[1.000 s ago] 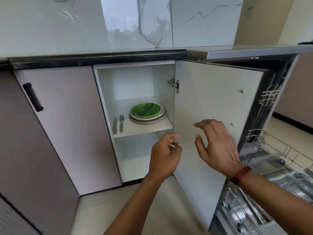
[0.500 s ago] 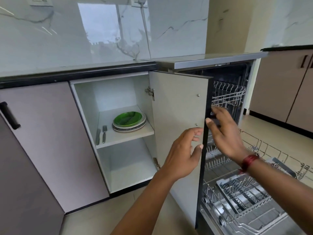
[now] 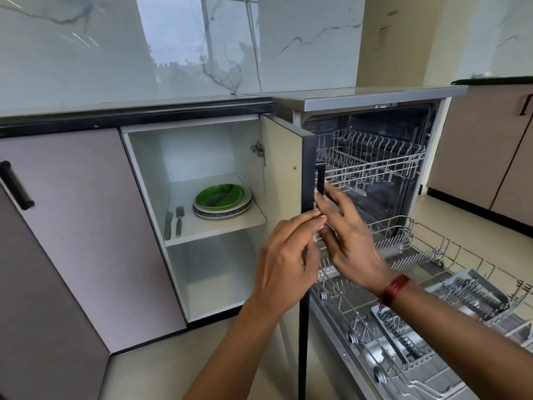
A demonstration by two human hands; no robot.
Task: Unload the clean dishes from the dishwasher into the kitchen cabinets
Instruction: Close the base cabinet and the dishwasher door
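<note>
Your 2 hands meet at the door [image 3: 284, 174]: left hand [image 3: 284, 255] straight-fingered, tips on its edge, right hand [image 3: 350, 243] loose beside the handle [image 3: 320, 179], neither holding a dish. Plates [image 3: 222, 200] sit stacked on the shelf [image 3: 219, 229], fork [image 3: 179, 217] beside them. The racks [image 3: 372, 166] look bare. That stack is likely stiff, heavy, breakable, so lift it under the rim.

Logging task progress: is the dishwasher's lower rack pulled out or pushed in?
Pulled out: the lower rack extends forward, well outside the dishwasher tub, while the upper rack sits inside.
</note>
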